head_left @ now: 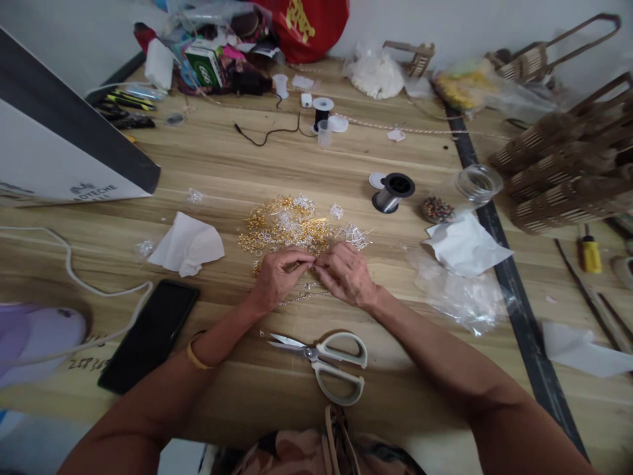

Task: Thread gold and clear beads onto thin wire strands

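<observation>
My left hand (277, 277) and my right hand (346, 272) meet over the near edge of a pile of gold and silver jewelry findings (301, 227). Both are closed in a pinch, fingertips almost touching. What they pinch is too small to make out. A thin silver chain (301, 298) lies on the table just below the hands. Closer to my body rest open-bladed scissors (316, 359) with pale handles. Silver pins (355, 234) are heaped beyond my right hand.
A black phone (148, 336) and a white paper (188, 244) lie to the left. On the right are a wire spool (393, 192), a glass jar (477, 185) on its side, a plastic bag (459, 297) and stacked woven baskets (558, 165). A white box (64, 145) stands at left.
</observation>
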A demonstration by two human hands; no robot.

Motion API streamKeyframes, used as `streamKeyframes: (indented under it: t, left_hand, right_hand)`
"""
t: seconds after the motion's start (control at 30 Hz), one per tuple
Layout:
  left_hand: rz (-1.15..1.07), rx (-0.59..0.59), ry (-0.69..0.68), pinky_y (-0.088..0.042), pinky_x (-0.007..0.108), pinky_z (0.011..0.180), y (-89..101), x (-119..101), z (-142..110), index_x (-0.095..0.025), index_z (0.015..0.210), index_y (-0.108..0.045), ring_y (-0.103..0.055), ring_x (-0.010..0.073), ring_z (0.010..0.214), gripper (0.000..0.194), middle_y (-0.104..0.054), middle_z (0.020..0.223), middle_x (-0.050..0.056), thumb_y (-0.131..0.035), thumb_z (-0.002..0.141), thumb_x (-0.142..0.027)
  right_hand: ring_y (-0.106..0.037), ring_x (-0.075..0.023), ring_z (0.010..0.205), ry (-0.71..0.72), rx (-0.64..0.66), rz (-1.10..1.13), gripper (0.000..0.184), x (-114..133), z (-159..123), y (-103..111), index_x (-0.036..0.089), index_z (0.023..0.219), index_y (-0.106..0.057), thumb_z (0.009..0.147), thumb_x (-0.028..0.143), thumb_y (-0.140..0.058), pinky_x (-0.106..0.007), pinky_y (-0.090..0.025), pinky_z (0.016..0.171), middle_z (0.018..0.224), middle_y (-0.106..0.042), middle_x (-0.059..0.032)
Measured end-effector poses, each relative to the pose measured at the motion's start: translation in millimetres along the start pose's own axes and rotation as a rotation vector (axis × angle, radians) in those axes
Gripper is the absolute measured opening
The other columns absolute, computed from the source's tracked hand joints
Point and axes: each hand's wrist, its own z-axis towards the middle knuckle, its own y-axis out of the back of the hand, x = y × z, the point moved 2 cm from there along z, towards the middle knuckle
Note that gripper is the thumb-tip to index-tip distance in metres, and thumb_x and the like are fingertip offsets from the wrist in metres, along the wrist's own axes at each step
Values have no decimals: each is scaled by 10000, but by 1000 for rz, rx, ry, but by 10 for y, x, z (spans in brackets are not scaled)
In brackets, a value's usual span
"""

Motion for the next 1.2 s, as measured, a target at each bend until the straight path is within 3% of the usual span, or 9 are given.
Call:
streamKeyframes:
  t: [0.17,0.53,1.2]
  left_hand:
    - [22,17,8,-522,276,731,4,-16,3,-165,799,-734,-665,162,772,100,-730,821,69,-638,775,-166]
    - [-151,18,250,-534,252,704,-2,-8,13,-150,785,-733,-675,160,732,101,-743,799,54,-694,714,-210]
    - [-173,15,232,-523,251,655,20,23,33,-157,772,-732,-655,145,687,91,-731,749,45,-691,730,-227]
  right_hand:
    - [-534,-162,771,-7,3,14,44,2,3,6,182,924,-526,883,189,-511,-322,-419,733,800,-608,-40]
    - [-528,-162,767,-49,9,23,58,-24,-1,6,179,919,-553,885,200,-511,-324,-431,730,808,-597,-47]
    - [-532,-164,796,-69,32,29,83,-23,7,17,170,938,-564,896,202,-501,-327,-443,761,823,-602,-53]
